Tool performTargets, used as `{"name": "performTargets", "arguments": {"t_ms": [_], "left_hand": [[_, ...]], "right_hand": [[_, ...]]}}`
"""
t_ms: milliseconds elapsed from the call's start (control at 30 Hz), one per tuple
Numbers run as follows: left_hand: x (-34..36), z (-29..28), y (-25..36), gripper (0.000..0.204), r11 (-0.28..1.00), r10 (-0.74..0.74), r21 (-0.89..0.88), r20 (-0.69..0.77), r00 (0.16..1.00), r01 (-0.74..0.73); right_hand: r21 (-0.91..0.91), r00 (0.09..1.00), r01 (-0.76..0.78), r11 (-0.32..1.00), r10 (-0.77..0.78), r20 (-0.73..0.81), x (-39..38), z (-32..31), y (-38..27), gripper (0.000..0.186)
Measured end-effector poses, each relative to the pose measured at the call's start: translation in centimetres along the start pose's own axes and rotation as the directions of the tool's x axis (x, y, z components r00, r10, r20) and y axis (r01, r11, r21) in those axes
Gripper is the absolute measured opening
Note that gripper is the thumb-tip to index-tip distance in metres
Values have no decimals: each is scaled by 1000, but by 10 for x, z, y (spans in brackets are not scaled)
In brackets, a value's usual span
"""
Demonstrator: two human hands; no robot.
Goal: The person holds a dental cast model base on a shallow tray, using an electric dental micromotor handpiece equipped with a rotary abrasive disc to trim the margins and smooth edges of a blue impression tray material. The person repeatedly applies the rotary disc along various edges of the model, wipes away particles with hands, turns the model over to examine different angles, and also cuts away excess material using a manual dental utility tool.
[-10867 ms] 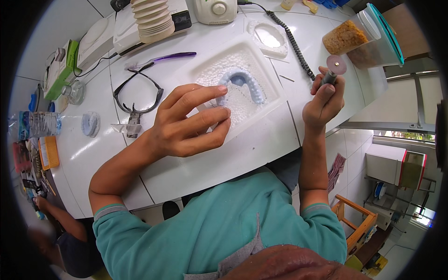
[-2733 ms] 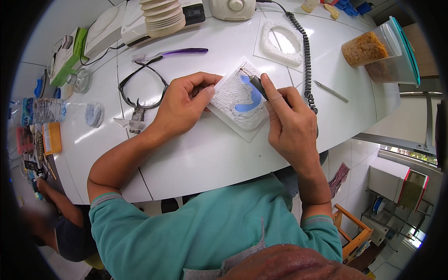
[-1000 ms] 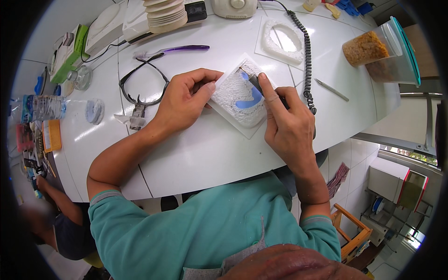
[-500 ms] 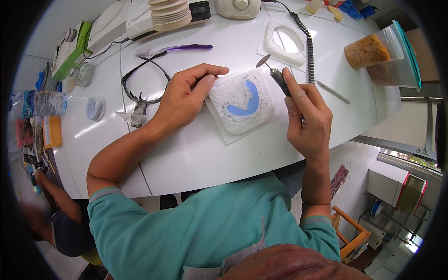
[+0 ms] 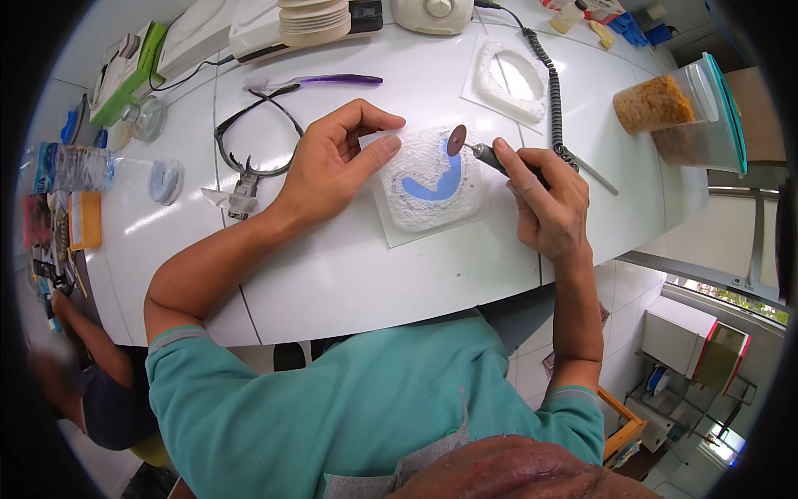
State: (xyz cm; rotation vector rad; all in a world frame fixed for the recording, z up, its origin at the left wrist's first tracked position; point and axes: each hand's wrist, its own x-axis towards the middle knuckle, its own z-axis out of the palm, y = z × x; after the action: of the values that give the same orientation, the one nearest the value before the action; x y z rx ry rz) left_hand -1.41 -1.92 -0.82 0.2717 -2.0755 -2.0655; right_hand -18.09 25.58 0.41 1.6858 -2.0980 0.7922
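Observation:
My left hand (image 5: 337,160) pinches the upper-left edge of a square white plastic sheet (image 5: 420,218) with a bumpy middle and a blue horseshoe shape (image 5: 428,191) in it. My right hand (image 5: 544,200) grips a dark rotary handpiece (image 5: 490,155), tipped with a brown disc (image 5: 456,140) that is over the top end of the blue shape. Whether the disc touches it, I cannot tell. A coiled cord (image 5: 555,100) lies behind the hand. Black safety glasses (image 5: 258,170) lie left of the sheet, and a pale blue cast (image 5: 165,180) lies farther left.
On the white tiled bench (image 5: 332,291) are a purple-handled brush (image 5: 337,78), a cut-out white sheet (image 5: 515,87), a thin metal instrument (image 5: 594,175), plastic tubs (image 5: 665,104), a control box (image 5: 428,12) and a water bottle (image 5: 79,170). Another person (image 5: 108,382) works at lower left.
Since half a second ago, the disc has moved down and left over the blue shape. My left hand has shifted slightly upward. Earlier, the sheet lay in my hands turned more diagonally.

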Motion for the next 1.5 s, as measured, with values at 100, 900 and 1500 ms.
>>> {"name": "performTargets", "arguments": {"t_ms": [100,900,1500], "left_hand": [[-1,0,0,22,1000,8,-2,-1,1000,-8],[0,-3,1,21,995,-39,94,40,998,35],[0,-1,0,21,995,-49,84,9,999,48]], "right_hand": [[-6,999,47,999,-47,27,6,-2,-1,66],[-5,998,11,1000,-10,56,5,6,-2,68],[-26,998,29,999,-28,63,5,6,-2,72]]}}
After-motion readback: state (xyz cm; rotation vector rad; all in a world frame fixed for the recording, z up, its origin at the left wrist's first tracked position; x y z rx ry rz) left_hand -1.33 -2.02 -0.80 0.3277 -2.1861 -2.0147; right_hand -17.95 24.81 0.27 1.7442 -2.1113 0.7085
